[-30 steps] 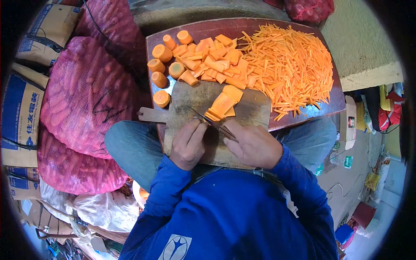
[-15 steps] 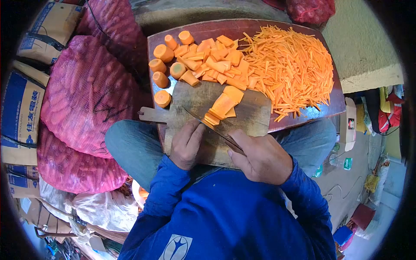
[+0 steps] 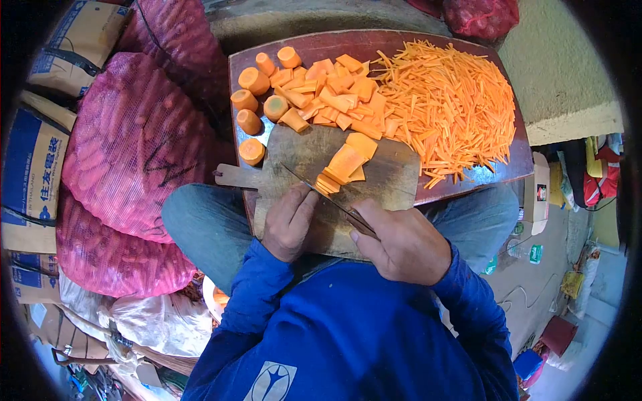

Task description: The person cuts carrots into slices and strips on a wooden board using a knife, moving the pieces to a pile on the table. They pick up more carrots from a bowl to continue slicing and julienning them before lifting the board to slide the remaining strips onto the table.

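Observation:
My right hand (image 3: 408, 244) is wrapped round the handle of a knife (image 3: 336, 205). Its blade slants up and left across the wooden cutting board (image 3: 294, 150), which rests over my lap and the table edge. Against the blade's near side, my left hand (image 3: 289, 224) is closed with its fingers curled; whatever lies under them is hidden. Just beyond the blade, overlapping carrot slices (image 3: 346, 162) lie on the board. Behind it are flat carrot slices (image 3: 334, 93), and to their right a big heap of carrot strips (image 3: 451, 103). Several short carrot chunks (image 3: 253, 81) stand at the left.
Under the carrots is a dark red table (image 3: 348, 41). Pink mesh sacks (image 3: 137, 150) are stacked on the left beside cardboard boxes (image 3: 30, 170). A plastic bottle (image 3: 525, 250) lies on the floor at right, near an open carton (image 3: 537, 194). A concrete ledge (image 3: 568, 120) is behind.
Hardly anything differs. The view has shifted very slightly; both hands, the knife and the carrot slices keep nearly the same positions.

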